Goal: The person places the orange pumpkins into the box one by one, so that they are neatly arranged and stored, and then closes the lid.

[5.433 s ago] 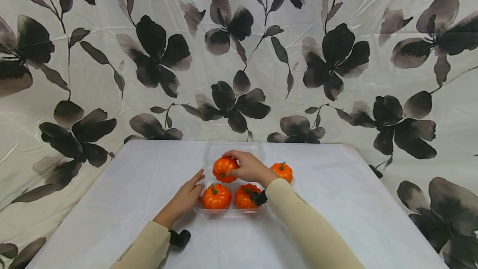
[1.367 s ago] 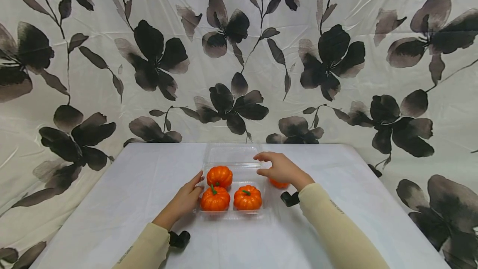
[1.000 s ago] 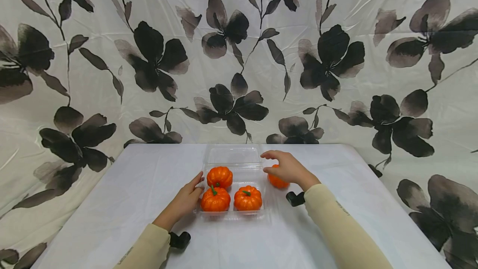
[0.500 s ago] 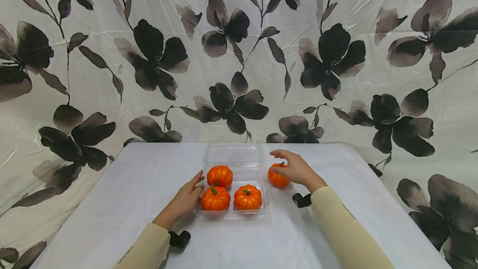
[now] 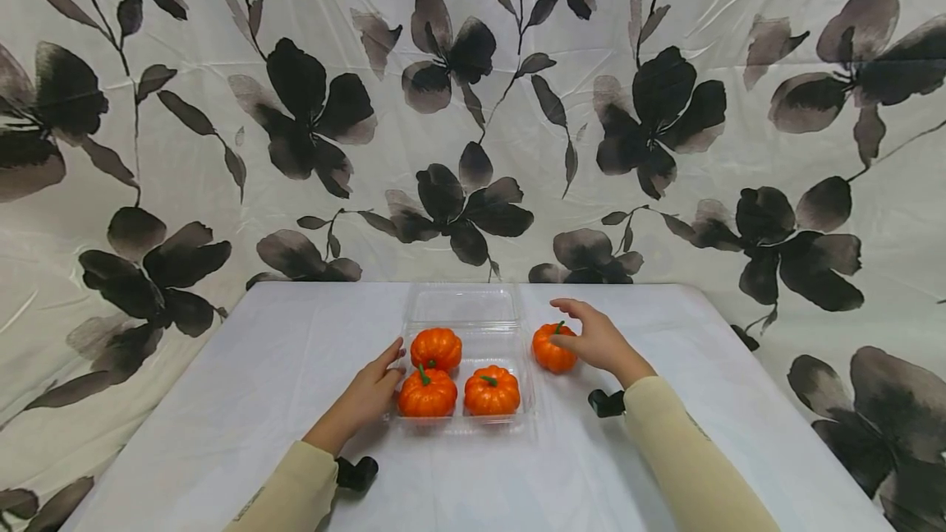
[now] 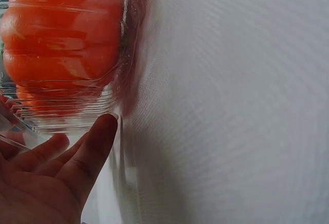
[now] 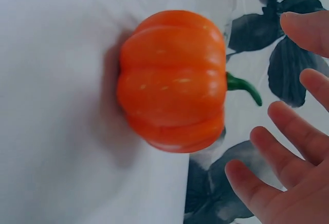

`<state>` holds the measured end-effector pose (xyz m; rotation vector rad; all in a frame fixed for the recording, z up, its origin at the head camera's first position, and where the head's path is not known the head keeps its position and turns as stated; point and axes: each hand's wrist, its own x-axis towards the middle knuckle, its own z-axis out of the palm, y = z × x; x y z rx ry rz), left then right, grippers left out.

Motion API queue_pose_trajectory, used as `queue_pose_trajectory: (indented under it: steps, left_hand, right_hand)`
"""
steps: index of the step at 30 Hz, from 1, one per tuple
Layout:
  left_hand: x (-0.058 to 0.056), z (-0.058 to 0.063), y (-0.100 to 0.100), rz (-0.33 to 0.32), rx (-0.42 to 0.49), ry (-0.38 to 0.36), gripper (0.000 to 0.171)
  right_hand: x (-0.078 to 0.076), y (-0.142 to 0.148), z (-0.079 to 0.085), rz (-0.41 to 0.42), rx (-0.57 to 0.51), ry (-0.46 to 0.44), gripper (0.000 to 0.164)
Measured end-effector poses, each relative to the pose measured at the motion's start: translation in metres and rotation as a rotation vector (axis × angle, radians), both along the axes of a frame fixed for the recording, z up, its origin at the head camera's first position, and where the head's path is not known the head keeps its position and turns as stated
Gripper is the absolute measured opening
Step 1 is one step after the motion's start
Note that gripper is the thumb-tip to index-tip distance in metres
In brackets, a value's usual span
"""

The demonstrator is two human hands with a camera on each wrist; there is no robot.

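A clear plastic clamshell box (image 5: 493, 345) stands on the table with its lid folded back. Three small orange toy pumpkins sit inside: one back left (image 5: 436, 349), one front left (image 5: 427, 394) and one front right (image 5: 492, 392). My left hand (image 5: 365, 396) rests against the box's left side, its straight fingers (image 6: 100, 131) touching the ribbed plastic. Right of the box, another pumpkin (image 7: 175, 80) with a curved green stem rests on the table. Over its right side hovers my right hand (image 5: 600, 345), fingers spread, apart from it in the right wrist view.
The transparent lid (image 5: 464, 304) lies behind the box, near the far table edge. White cloth covers the table (image 5: 296, 335). A floral curtain (image 5: 473, 105) hangs right behind it. Black wrist cameras (image 5: 357, 474) sit on both wrists.
The right hand has let go of the back-left pumpkin inside the box and moved right, to the loose pumpkin. That back-left pumpkin has settled slightly lower and left. The left hand has stayed put.
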<state>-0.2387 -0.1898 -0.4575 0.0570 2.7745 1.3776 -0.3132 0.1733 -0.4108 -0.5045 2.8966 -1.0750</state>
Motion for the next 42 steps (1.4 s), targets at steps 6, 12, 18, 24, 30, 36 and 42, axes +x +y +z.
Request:
queue_pose_trajectory:
  steps: [6,12,18,24,30,36,42]
  left_hand:
    - [0.001,0.001,0.000,-0.003,-0.008,0.009,0.059]
    - [0.000,0.001,0.001,0.003,-0.016,0.014,0.059]
    - [0.000,0.000,0.001,0.005,-0.009,0.015,0.059]
    - [0.001,0.000,0.001,0.005,-0.018,0.014,0.059]
    - [0.001,0.001,0.001,0.009,-0.007,0.005,0.059]
    - [0.001,0.000,0.001,0.012,-0.005,-0.004,0.060]
    - [0.000,-0.001,0.002,0.018,-0.006,-0.003,0.060]
  right_hand:
    - [-0.002,0.005,-0.007,-0.032,-0.023,-0.027,0.066]
    - [-0.006,0.009,-0.014,-0.064,-0.053,-0.077,0.073]
    - [-0.008,0.012,-0.024,-0.091,-0.067,-0.111,0.076]
    - [-0.008,0.014,-0.030,-0.093,-0.072,-0.130,0.077]
    - [-0.008,0.014,-0.036,-0.091,-0.062,-0.142,0.077]
    - [-0.007,0.014,-0.039,-0.082,-0.066,-0.172,0.080]
    - [-0.006,0.011,-0.041,-0.092,-0.070,-0.216,0.082]
